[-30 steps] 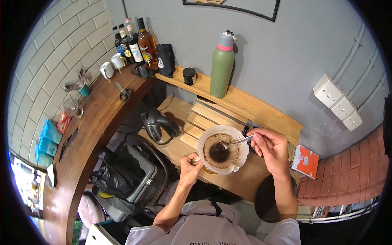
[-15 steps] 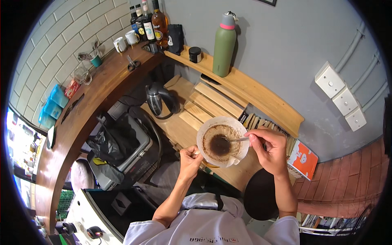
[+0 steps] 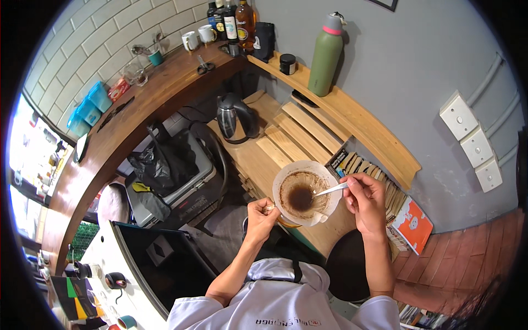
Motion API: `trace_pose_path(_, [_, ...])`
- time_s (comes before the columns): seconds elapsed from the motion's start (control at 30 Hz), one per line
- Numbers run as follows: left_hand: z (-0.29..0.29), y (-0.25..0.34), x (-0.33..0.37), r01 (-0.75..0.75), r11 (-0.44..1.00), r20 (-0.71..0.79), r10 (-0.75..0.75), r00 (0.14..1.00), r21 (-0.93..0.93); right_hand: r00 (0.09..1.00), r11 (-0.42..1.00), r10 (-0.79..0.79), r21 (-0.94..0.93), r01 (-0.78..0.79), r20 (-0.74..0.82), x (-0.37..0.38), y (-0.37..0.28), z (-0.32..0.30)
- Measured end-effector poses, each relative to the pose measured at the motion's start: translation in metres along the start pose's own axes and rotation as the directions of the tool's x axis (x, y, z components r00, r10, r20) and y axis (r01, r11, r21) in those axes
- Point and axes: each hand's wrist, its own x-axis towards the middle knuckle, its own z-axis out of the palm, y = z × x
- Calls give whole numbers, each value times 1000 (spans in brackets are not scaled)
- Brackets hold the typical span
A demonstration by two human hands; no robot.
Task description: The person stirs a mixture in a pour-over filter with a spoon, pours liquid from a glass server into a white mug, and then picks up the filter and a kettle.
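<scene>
In front of my chest is a white paper coffee filter (image 3: 292,170), its upper walls streaked with brown grounds. Dark wet coffee (image 3: 300,197) lies at the bottom. My left hand (image 3: 260,221) is closed on a small handle (image 3: 269,208) at the filter's left side; the dripper under the paper is mostly hidden. Between the thumb and fingers of my right hand (image 3: 366,204) is a metal spoon (image 3: 331,190), reaching over the filter's right rim. Its tip is down inside, beside the dark coffee.
Beyond the filter stand a slatted wooden rack (image 3: 300,135) and a black kettle (image 3: 234,118). A green bottle (image 3: 325,58) sits on the wall shelf (image 3: 357,118). Books (image 3: 374,184) line the right. A grey cooler box (image 3: 184,190) is on the left, below a curved wooden counter (image 3: 165,77).
The view has turned, so the surroundings sit farther right in the picture. The spoon's angle has shifted, and more of its handle shows. Both hands keep their hold.
</scene>
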Motion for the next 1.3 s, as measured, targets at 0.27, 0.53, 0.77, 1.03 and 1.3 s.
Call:
trace_pose_path(0.27, [-7,9,-6,-7,999,-100,11,995,41,999,992,20,121,-24,30,6,3,3])
trace_pose_path(0.53, [-9,13,-4,-17,1000,-114,18,993,4,946,957,-263,-72,280,191,2,-24,10])
trace_pose_path(0.77, [0,26,3,-36,999,-117,37,992,18,819,763,-434,-329,556,376,4,-36,11])
trace_pose_path(1.03, [2,22,6,-74,997,-155,74,985,5,873,849,-388,-253,463,297,13,-18,14])
trace_pose_path(1.3, [-6,30,7,-89,995,-196,94,976,35,977,994,-111,14,110,185,29,-14,22])
